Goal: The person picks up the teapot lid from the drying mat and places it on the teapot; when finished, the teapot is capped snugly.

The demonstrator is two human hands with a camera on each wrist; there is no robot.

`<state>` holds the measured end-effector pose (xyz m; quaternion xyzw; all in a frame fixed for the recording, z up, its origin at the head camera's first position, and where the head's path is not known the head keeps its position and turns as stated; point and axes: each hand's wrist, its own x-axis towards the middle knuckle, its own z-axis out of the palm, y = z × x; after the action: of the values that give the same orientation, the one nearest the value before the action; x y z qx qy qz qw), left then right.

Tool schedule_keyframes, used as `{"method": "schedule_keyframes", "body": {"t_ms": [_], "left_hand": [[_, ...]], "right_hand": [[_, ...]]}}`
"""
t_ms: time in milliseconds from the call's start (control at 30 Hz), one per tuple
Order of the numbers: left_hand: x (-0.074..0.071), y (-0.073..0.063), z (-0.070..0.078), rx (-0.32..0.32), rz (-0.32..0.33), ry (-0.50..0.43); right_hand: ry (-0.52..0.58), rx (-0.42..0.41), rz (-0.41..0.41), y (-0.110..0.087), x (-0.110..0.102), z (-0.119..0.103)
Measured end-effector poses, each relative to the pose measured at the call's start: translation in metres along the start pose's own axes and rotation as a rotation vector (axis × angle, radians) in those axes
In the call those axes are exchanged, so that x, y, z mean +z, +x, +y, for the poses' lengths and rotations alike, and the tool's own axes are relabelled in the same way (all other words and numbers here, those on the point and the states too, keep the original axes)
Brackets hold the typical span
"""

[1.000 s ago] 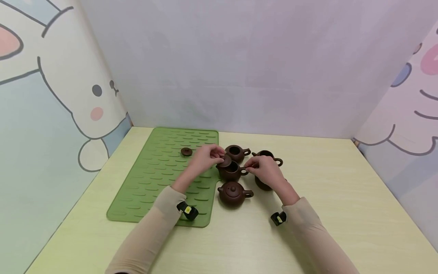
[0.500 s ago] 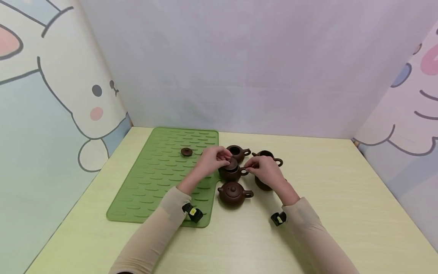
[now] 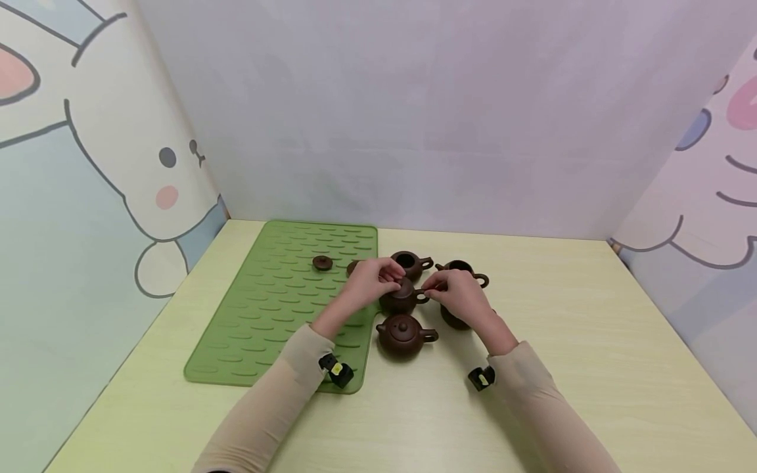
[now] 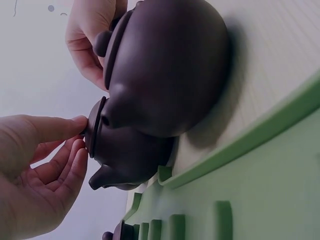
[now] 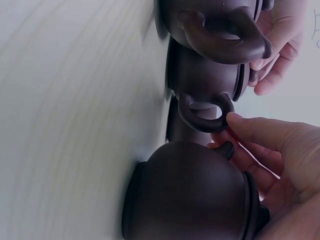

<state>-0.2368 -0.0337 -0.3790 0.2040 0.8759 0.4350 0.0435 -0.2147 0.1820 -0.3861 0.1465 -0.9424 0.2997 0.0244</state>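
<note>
While green mat (image 3: 266, 309) spreads beside left hand (image 3: 367, 282), dark teapot (image 3: 395, 305) stands between left hand and right hand (image 3: 458, 292); left hand pinches teapot's lid (image 4: 94, 129), on top; right hand pinches handle (image 5: 204, 121).

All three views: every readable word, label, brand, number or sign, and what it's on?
No readable text in any view.
Yellow patches on the black wrist devices: too small to tell if marked.
Teapots, green mat: no lettering visible.
Walls: cartoon drawings, no lettering.
</note>
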Motion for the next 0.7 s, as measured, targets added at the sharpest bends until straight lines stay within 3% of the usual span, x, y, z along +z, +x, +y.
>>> {"method": "schedule_keyframes", "body": {"t_ms": [500,700], "left_hand": [[-0.003,0.0,-0.002,-0.005,0.004,0.022],[-0.009,0.0,-0.003,-0.021,0.023,0.004]], "right_hand": [[0.007,-0.013,-0.005,-0.001,-0.006,0.001],[0.025,0.02,-0.002,-0.001,-0.014,0.005]]}}
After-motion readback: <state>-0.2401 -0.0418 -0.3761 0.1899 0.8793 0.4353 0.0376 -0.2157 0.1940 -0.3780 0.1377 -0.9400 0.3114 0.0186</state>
